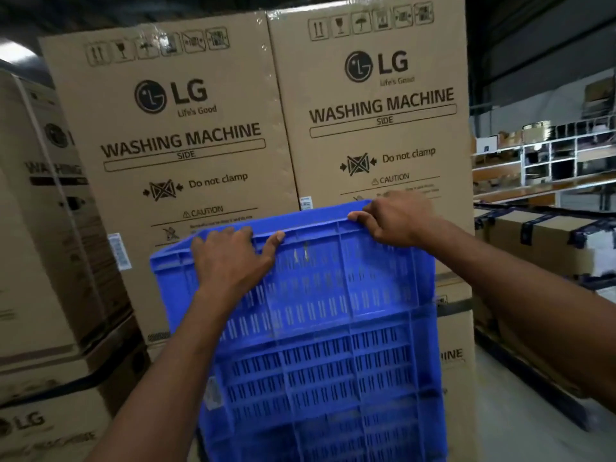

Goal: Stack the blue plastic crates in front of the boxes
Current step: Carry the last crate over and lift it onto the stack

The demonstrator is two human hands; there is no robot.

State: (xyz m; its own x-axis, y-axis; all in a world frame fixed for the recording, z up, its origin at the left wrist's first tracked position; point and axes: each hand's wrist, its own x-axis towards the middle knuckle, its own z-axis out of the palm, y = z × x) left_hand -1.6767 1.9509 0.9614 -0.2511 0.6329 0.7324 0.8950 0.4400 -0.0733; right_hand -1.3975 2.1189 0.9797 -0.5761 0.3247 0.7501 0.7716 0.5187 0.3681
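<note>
Both forearms reach up from the bottom edge toward a stack of blue plastic crates (pixel 320 345) that stands right in front of me, close against the tall cardboard washing machine boxes (pixel 186 135). Those boxes are the biggest things in sight: two side by side straight ahead, more of them on my left, and lower strapped cartons (pixel 533 241) on my right. Far off on the right are shelving racks (pixel 550 155), too blurred for me to say what they carry.

Next in size comes the stack itself. I count at least two crates, the top crate (pixel 300 261) sitting on the one below, with its rim a little tilted, so I judge it is not yet fully seated. The walls are slotted, ribbed plastic, which should make them stiff and fairly light when empty; I cannot see whether anything lies inside. The thick rolled rim is the sensible hold, since the slotted walls offer little to grip and could pinch.

My left hand (pixel 233 258) lies over the near rim, its fingers (pixel 230 233) hooked over the top edge and the thumb stretched along it. My right hand (pixel 396 218) clasps the far right corner of the same rim, fingers curled over the edge. Pressing down evenly at both holds should settle it.
</note>
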